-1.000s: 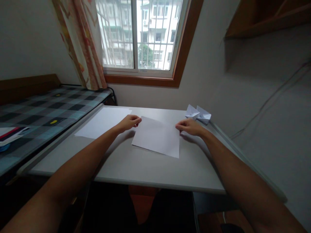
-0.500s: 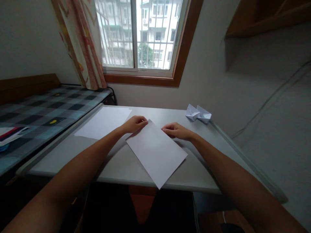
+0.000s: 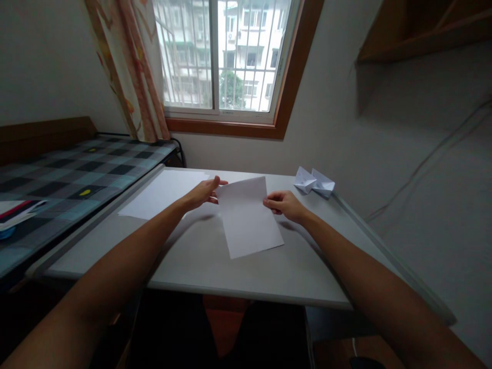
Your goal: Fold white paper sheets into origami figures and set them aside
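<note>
A white sheet of paper (image 3: 249, 218) is held up over the middle of the table, its far edge raised. My right hand (image 3: 284, 204) pinches its right edge between thumb and fingers. At the upper left corner of the sheet, my left hand (image 3: 203, 193) has its fingers apart, with the thumb raised; its fingertips are beside the paper's edge, and whether they touch it I cannot tell. More white sheets (image 3: 154, 195) lie on the table to the left, behind my left forearm.
Two folded white paper shapes (image 3: 314, 181) sit at the table's (image 3: 184, 266) far right corner. On the left, a bed with a checked cover (image 3: 96, 166) adjoins the table. A wall and window (image 3: 219, 61) stand behind, and a wooden shelf (image 3: 423, 36) hangs upper right.
The sheet has turned from a diamond angle to nearly straight and moved away from the table's front edge. My left hand has shifted left and its fingers have opened.
</note>
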`<state>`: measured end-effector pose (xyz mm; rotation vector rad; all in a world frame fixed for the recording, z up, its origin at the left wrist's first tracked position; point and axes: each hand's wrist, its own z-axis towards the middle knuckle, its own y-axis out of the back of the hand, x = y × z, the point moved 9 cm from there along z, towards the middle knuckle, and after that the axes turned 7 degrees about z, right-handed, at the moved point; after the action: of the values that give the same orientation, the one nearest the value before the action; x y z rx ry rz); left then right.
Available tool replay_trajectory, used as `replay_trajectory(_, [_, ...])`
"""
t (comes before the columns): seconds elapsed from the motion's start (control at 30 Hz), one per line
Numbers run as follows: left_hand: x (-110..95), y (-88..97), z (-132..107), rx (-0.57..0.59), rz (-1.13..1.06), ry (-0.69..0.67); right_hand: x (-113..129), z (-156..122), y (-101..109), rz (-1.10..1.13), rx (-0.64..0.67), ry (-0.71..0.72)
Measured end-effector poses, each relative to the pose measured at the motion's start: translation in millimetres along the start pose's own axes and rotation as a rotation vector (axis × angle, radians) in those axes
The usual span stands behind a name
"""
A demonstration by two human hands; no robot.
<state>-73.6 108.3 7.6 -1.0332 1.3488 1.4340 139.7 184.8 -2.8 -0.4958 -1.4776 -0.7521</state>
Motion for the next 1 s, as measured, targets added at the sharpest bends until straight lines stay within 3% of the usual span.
replay_trajectory(0.1, [2.6, -21.5, -0.5, 0.135, -0.074, -0.023, -1.9, 2.8, 13.4, 0.035, -0.099, 0.046])
replay_trajectory(0.2, [5.2, -32.9, 1.5, 0.177, -0.126, -0.06, -2.9, 3.4, 19.2, 0.075, -0.156, 0.072])
replay_trajectory(0.5, [1.3, -30.0, -1.5, 0.101, 0.035, -0.067, -1.4, 5.0, 26.6, 0.104, -0.19, 0.123])
replay_trajectory(0.7, [-2.1, -17.7, -0.6, -0.065, 0.057, -0.08, -3.3, 2.7, 21.4, 0.061, -0.078, 0.089])
replay_trajectory(1.0, [-1.6, -10.3, 0.8, -0.147, 0.067, -0.101, -0.8, 0.0, 22.2, 0.105, -0.059, 0.07])
